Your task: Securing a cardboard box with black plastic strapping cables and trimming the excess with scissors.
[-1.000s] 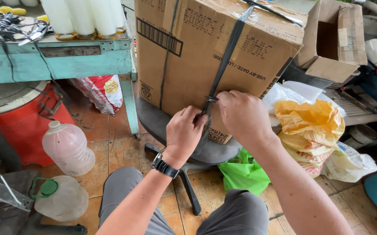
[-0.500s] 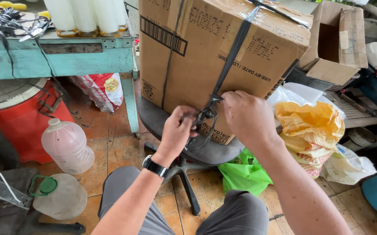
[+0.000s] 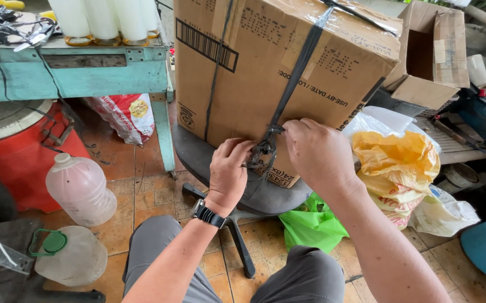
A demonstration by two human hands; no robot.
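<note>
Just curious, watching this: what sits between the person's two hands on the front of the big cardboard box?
In the head view, a dark knot of the black strap lies between the left hand and right hand, against the cardboard box.

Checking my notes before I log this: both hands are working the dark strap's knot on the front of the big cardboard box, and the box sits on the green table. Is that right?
Not quite. The left hand and right hand are at the dark strap's knot on the big cardboard box, but the head view shows the box resting on a grey chair seat, not the green table beside it.
</note>
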